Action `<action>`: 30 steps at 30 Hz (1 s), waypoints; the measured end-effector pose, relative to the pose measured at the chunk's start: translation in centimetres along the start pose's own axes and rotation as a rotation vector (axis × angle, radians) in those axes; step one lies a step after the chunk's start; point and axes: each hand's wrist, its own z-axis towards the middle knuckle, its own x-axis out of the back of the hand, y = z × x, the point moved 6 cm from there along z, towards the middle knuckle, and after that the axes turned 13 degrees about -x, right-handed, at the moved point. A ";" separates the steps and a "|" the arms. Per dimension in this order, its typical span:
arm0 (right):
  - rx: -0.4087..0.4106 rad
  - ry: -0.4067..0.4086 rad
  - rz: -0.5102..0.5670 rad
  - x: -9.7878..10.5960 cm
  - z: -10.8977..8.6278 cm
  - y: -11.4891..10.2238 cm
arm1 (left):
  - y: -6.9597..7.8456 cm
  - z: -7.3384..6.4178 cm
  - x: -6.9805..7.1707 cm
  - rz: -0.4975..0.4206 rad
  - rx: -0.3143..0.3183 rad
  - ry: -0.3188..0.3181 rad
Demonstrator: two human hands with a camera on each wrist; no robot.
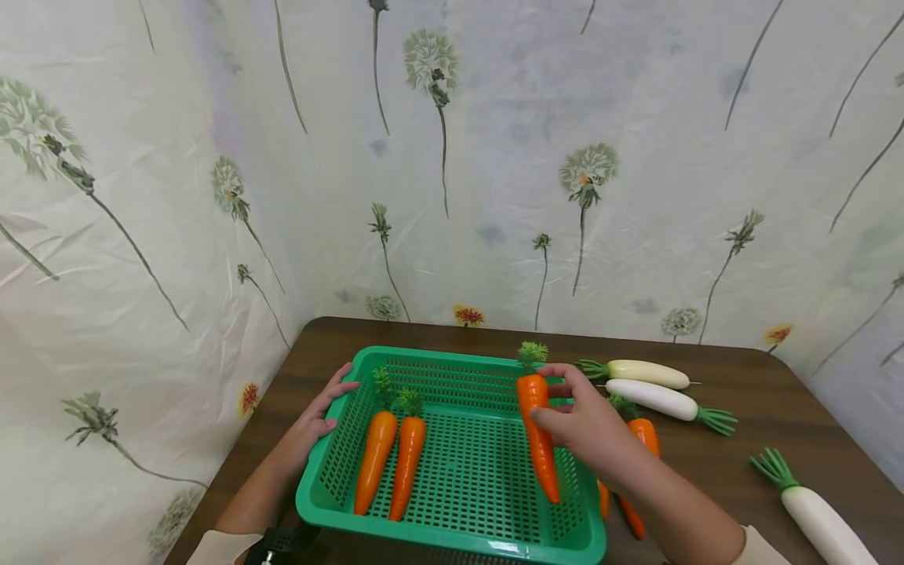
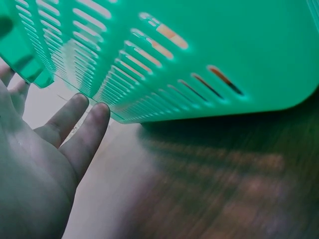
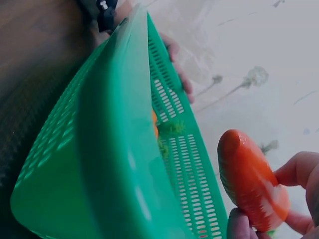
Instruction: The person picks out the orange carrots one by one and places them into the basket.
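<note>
A green plastic basket [image 1: 462, 463] with slotted walls stands on the dark wooden table [image 1: 713, 471]. Two orange carrots with leafy green tops, a left one [image 1: 377, 459] and a right one [image 1: 408, 467], lie side by side in its left half. My right hand [image 1: 575, 416] pinches another carrot [image 1: 538, 439] between thumb and fingers above the basket's right side, leafy top up and tip slanting down. In the right wrist view this carrot [image 3: 249, 179] hangs beyond the basket rim. My left hand [image 1: 318, 424] rests against the basket's left rim with extended fingers.
Right of the basket lie more carrots [image 1: 643, 435], partly hidden by my right forearm. Beyond them are a cream radish [image 1: 648, 373] and a white radish [image 1: 653, 398]. Another white radish [image 1: 822, 518] lies near the right table edge. Flower-printed sheeting [image 1: 494, 157] hangs behind the table.
</note>
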 end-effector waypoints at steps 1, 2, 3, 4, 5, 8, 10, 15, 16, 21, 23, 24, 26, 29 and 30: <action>-0.003 -0.003 0.000 -0.1 0.1 -0.1 | 0.0 0.0 0.0 -0.001 -0.002 -0.001; -0.006 -0.008 0.001 -0.3 0.1 -0.1 | 0.0 0.0 0.0 -0.001 -0.004 -0.001; -0.010 -0.010 -0.001 -0.4 0.1 -0.2 | 0.0 0.0 0.1 0.001 -0.006 -0.003; -0.013 -0.011 -0.004 -0.5 0.1 -0.2 | 0.0 0.0 0.1 0.001 -0.009 -0.005; -0.014 -0.011 -0.006 -0.6 0.1 -0.3 | 0.1 0.0 0.0 0.006 -0.011 -0.008; -0.018 -0.011 0.002 -0.9 0.2 -0.6 | 0.1 0.0 0.1 0.012 -0.015 -0.012; -0.016 -0.015 0.013 -1.2 0.3 -0.9 | 0.1 0.0 0.0 0.010 -0.017 -0.015; -0.013 -0.033 0.032 -2.2 0.5 -1.5 | 0.2 0.0 0.1 0.016 -0.002 -0.010; -0.009 -0.039 0.032 -2.3 0.5 -1.7 | 0.1 0.0 0.1 0.023 0.006 -0.008; 0.000 -0.050 0.029 -2.9 0.6 -2.3 | 0.1 0.0 0.1 0.041 0.042 -0.002; -0.002 -0.052 0.019 -3.1 0.7 -2.5 | 0.1 0.0 0.1 0.039 0.038 -0.005; -0.002 -0.056 0.013 -3.2 0.8 -2.6 | 0.1 0.1 0.0 0.038 0.034 -0.006; -0.003 -0.064 0.004 -3.5 1.0 -2.9 | 0.1 0.1 0.0 0.036 0.018 -0.008; -0.010 -0.065 0.000 -4.0 1.4 -3.2 | 0.1 0.1 0.0 0.029 -0.011 -0.008; -0.010 -0.065 -0.002 -4.2 1.5 -3.3 | 0.1 0.0 0.0 0.028 -0.014 -0.007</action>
